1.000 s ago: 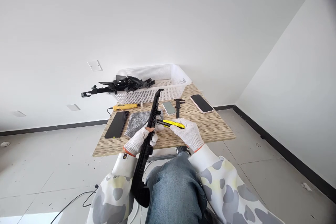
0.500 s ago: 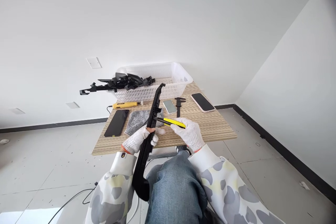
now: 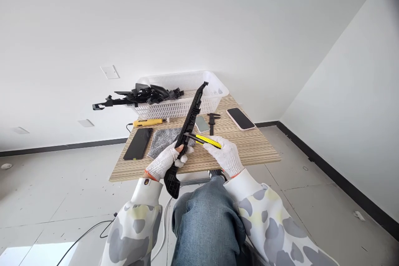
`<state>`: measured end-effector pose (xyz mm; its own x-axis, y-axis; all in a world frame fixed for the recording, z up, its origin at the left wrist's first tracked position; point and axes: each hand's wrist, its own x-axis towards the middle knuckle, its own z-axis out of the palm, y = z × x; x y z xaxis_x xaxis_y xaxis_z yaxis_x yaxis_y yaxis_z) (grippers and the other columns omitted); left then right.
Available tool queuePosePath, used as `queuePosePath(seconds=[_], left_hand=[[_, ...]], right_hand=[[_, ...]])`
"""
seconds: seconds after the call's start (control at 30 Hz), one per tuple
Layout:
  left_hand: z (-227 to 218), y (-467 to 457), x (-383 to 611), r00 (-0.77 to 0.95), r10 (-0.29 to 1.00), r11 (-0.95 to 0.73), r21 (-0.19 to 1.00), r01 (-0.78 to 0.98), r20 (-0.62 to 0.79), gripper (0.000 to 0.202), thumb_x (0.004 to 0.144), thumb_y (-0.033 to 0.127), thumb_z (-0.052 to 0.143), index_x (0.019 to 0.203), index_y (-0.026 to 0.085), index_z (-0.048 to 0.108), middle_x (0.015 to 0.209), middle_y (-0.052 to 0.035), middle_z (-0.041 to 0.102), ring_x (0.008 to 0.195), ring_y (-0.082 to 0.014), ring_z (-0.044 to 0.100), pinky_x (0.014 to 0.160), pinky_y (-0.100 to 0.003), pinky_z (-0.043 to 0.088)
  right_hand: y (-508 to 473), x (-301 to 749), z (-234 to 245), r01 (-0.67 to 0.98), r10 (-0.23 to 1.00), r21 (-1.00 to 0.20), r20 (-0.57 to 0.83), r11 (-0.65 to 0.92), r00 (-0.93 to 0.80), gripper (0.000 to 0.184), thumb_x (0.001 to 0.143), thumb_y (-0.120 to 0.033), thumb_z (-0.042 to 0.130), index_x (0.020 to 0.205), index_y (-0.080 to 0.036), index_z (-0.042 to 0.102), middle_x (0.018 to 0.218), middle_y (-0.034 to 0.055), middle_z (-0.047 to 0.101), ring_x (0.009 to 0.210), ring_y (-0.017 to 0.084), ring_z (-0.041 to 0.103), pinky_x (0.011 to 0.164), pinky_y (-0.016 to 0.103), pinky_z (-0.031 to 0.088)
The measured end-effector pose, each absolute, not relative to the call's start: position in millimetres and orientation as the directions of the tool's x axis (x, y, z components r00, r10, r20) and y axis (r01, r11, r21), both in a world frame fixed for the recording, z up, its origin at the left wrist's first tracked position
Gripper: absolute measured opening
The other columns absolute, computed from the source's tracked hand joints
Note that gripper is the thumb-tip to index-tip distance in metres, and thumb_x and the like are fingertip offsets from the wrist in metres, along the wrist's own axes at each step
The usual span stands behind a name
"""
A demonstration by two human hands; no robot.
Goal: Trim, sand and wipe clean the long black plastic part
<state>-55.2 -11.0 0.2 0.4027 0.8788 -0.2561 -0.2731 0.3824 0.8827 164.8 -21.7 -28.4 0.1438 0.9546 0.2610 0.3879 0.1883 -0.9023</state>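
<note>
A long black plastic trim piece [image 3: 190, 123] is gripped by my left hand [image 3: 168, 158], which wears a white knit glove with the thumb tip bare. The piece slants up and away, its wide curved end near my knees. My right hand [image 3: 225, 154], gloved in white too, is closed around a yellow and black utility knife [image 3: 208, 140]. The knife's tip meets the middle of the black piece, a little above my left thumb; whether the blade cuts in is too small to tell. Beneath them lies a grey cloth [image 3: 162, 141] on the wooden table [image 3: 257, 145].
At the back stands a white plastic basket [image 3: 215, 87] with a heap of black plastic parts [image 3: 149, 94] jutting out left. Around the table lie a yellow corded tool [image 3: 148, 122], a black phone [image 3: 138, 144], a light green rectangular object [image 3: 202, 124], black calipers [image 3: 212, 121] and a pink-edged phone [image 3: 240, 119].
The black piece has shifted up and away and turned, so its ribbed side shows more and its far end leans further right. The knife stays against it.
</note>
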Motion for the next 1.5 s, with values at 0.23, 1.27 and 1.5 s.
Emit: queuePosePath(seconds=[0.23, 1.27, 1.5], left_hand=[[1.1, -9.9, -54.3, 0.387, 0.872, 0.424, 0.858, -0.290, -0.300, 0.030, 0.086, 0.026, 0.073, 0.110, 0.011, 0.062, 0.078, -0.0070, 0.069, 0.048, -0.0062, 0.049, 0.037, -0.014, 0.033], [-3.4, -8.6, -55.6, 0.320, 0.906, 0.334, 0.933, -0.137, -0.277, 0.059, 0.077, 0.041, 0.078, 0.127, 0.018, 0.057, 0.075, 0.0012, 0.062, 0.055, -0.0086, 0.051, 0.048, -0.019, 0.035], [-6.4, -5.0, -51.6, 0.320, 0.914, 0.335, 0.908, -0.253, -0.248, 0.055, 0.076, 0.030, 0.079, 0.126, 0.019, 0.060, 0.071, 0.0019, 0.060, 0.055, -0.0081, 0.050, 0.051, -0.019, 0.040]], right_hand=[[-21.4, 164.5, -29.2, 0.401, 0.960, -0.886, 0.274, 0.232, 0.050, 0.029, 0.085, -0.045, 0.071, 0.109, -0.030, 0.077, 0.109, -0.0001, 0.080, 0.102, 0.023, 0.074, 0.097, 0.037, 0.055], [-26.5, 161.8, -31.6, 0.457, 0.952, -0.853, 0.303, 0.252, 0.042, 0.028, 0.081, -0.041, 0.074, 0.105, -0.029, 0.079, 0.108, 0.0012, 0.080, 0.102, 0.025, 0.075, 0.097, 0.039, 0.057], [-25.6, 159.7, -31.2, 0.520, 0.940, -0.822, 0.329, 0.234, 0.096, 0.027, 0.085, -0.041, 0.070, 0.109, -0.030, 0.077, 0.108, 0.0001, 0.080, 0.102, 0.023, 0.075, 0.095, 0.037, 0.057]])
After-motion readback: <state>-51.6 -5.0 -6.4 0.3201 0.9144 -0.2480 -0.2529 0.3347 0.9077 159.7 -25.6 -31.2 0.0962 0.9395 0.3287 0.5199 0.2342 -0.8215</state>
